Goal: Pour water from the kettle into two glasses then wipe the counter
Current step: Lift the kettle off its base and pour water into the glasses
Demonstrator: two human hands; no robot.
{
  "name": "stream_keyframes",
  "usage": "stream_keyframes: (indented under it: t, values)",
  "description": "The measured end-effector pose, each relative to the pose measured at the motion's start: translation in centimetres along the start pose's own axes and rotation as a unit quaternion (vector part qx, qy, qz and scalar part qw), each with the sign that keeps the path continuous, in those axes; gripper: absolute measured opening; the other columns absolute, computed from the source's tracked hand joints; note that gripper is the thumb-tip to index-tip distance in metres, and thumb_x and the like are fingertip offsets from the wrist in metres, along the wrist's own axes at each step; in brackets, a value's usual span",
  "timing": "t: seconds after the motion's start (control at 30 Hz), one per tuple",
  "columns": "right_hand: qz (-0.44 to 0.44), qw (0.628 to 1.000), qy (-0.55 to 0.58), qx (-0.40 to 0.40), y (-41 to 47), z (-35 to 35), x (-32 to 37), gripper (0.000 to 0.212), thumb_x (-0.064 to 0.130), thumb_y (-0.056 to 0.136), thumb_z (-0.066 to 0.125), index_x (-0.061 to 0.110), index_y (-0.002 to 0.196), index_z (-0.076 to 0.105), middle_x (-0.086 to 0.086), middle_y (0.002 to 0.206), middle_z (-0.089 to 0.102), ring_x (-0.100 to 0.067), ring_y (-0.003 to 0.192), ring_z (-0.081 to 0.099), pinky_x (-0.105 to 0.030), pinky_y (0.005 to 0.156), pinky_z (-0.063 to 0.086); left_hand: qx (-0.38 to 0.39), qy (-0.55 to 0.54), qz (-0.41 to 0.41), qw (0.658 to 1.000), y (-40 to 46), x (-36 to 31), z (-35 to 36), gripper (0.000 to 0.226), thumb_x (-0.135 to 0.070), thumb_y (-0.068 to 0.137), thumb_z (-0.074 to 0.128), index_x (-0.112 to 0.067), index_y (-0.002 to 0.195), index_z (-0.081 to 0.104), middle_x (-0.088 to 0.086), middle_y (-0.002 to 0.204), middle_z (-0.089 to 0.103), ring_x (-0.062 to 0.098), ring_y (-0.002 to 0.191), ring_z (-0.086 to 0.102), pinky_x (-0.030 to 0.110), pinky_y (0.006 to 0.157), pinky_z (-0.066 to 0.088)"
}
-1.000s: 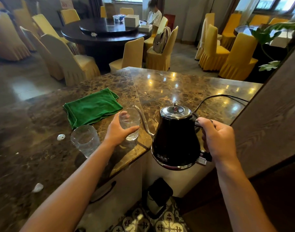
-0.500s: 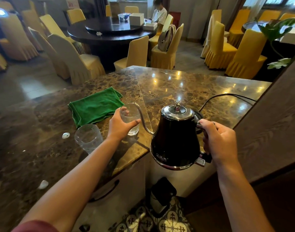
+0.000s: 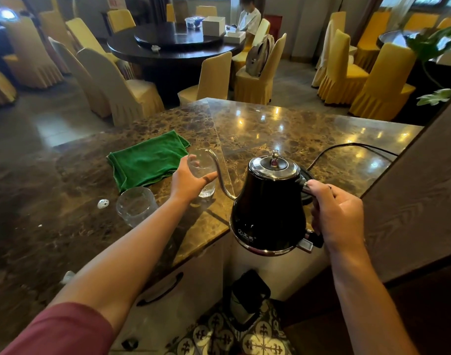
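Note:
My right hand (image 3: pixel 337 216) grips the handle of a black gooseneck kettle (image 3: pixel 269 206), held in the air off the counter's near edge. Its thin spout tip hangs over the rim of a clear glass (image 3: pixel 202 172), which my left hand (image 3: pixel 191 183) holds on the brown marble counter (image 3: pixel 283 129). That glass has a little water at the bottom. A second clear glass (image 3: pixel 136 206) stands by my left forearm. A folded green cloth (image 3: pixel 148 160) lies just behind both glasses.
The kettle's black cord (image 3: pixel 352 147) runs across the counter toward a wooden wall panel (image 3: pixel 419 190) on the right. Small white scraps (image 3: pixel 103 203) lie on the counter's left part. Beyond it are yellow-covered chairs (image 3: pixel 214 78), a round dark table (image 3: pixel 173 44) and a seated person.
The kettle's spout has come up and left until its tip is over the held glass. My left hand has stayed around that glass.

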State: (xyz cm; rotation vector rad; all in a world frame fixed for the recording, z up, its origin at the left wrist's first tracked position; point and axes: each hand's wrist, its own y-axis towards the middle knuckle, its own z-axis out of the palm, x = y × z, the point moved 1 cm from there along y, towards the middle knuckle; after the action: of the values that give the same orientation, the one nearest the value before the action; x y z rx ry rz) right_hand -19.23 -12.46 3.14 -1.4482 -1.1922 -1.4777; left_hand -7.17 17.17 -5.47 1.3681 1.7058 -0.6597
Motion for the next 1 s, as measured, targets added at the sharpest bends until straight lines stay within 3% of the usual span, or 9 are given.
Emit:
stream_keyframes:
  t: [0.1,0.27,0.47,0.6,0.67,0.73,0.8,0.9,1.0]
  values:
    - [-0.002,1.000,0.003,-0.001,0.1,0.1,-0.1,0.074,0.054,0.081,0.069,-0.014,0.074,0.042,-0.015,0.064,0.043,-0.029,0.058,0.034,-0.034,0.052,0.031,0.015,0.002,-0.012,1.000,-0.1,-0.1,-0.3,0.099,-0.048,0.074,0.088,-0.010,0.152,0.040,0.006,0.139,0.061,0.028,0.133,0.055,0.033,0.103,0.044]
    - [0.006,1.000,0.023,0.001,-0.1,0.2,-0.1,0.061,0.052,0.081,0.069,-0.005,0.070,0.050,-0.014,0.063,0.043,-0.028,0.056,0.034,-0.033,0.050,0.031,0.012,-0.042,-0.042,0.998,-2.8,-0.9,-1.4,0.117,-0.030,0.080,0.089,-0.005,0.164,0.012,0.017,0.167,0.031,0.030,0.152,0.036,0.042,0.121,0.036]
    - [0.024,0.999,0.027,0.028,0.3,1.5,-0.4,0.050,0.052,0.080,0.070,0.004,0.073,0.058,-0.007,0.056,0.041,-0.020,0.048,0.034,-0.028,0.046,0.030,-0.058,-0.046,-0.039,0.997,-11.7,-1.5,-4.2,0.084,-0.031,0.094,0.074,-0.007,0.160,0.029,0.018,0.161,0.038,0.023,0.138,0.052,0.040,0.111,0.050]
    - [0.026,0.998,0.026,0.050,0.2,2.9,-0.8,0.056,0.049,0.082,0.070,0.004,0.062,0.042,-0.007,0.056,0.034,-0.020,0.051,0.029,-0.032,0.050,0.026,-0.106,-0.072,0.027,0.991,-16.8,-2.5,-5.3,0.052,-0.025,0.094,0.072,-0.014,0.141,0.054,0.011,0.132,0.064,0.009,0.113,0.068,0.022,0.094,0.058]
    - [0.024,0.997,0.024,0.063,0.1,3.4,-0.8,0.051,0.049,0.083,0.069,0.013,0.058,0.043,-0.005,0.053,0.034,-0.019,0.051,0.029,-0.033,0.050,0.026,-0.162,-0.017,0.095,0.982,-18.1,-2.6,-6.3,0.043,-0.029,0.093,0.071,-0.012,0.132,0.062,0.007,0.130,0.062,0.011,0.116,0.065,0.024,0.098,0.055]
    - [0.021,0.997,0.021,0.076,0.0,3.9,-0.6,0.049,0.048,0.083,0.070,0.016,0.057,0.045,-0.003,0.052,0.035,-0.020,0.050,0.030,-0.034,0.050,0.027,-0.231,0.074,0.139,0.960,-18.2,-1.5,-7.8,0.052,-0.031,0.090,0.077,-0.008,0.133,0.061,0.008,0.138,0.056,0.019,0.131,0.054,0.030,0.111,0.045]
    - [0.023,0.996,0.022,0.085,0.0,4.3,-0.6,0.048,0.048,0.084,0.070,0.012,0.060,0.049,-0.005,0.052,0.037,-0.022,0.052,0.031,-0.035,0.051,0.028,-0.266,0.103,0.100,0.953,-17.7,0.4,-9.3,0.077,-0.037,0.084,0.086,-0.009,0.146,0.049,0.011,0.150,0.046,0.023,0.144,0.041,0.038,0.120,0.035]
    - [0.026,0.994,0.025,0.103,-0.2,4.9,-0.5,0.046,0.048,0.083,0.070,0.013,0.061,0.051,-0.001,0.051,0.039,-0.019,0.049,0.032,-0.032,0.049,0.028,-0.233,0.041,-0.014,0.971,-16.5,3.6,-10.3,0.119,-0.049,0.071,0.089,-0.025,0.163,0.018,0.007,0.166,0.028,0.019,0.153,0.028,0.044,0.122,0.030]
    - [0.016,0.992,0.024,0.122,-0.2,5.6,-0.3,0.051,0.048,0.083,0.070,0.004,0.065,0.053,-0.005,0.054,0.039,-0.020,0.050,0.032,-0.030,0.048,0.028,-0.169,-0.053,-0.063,0.982,-14.8,5.6,-10.3,0.136,-0.055,0.066,0.087,-0.041,0.163,-0.007,0.005,0.170,0.025,0.016,0.150,0.032,0.050,0.123,0.031]
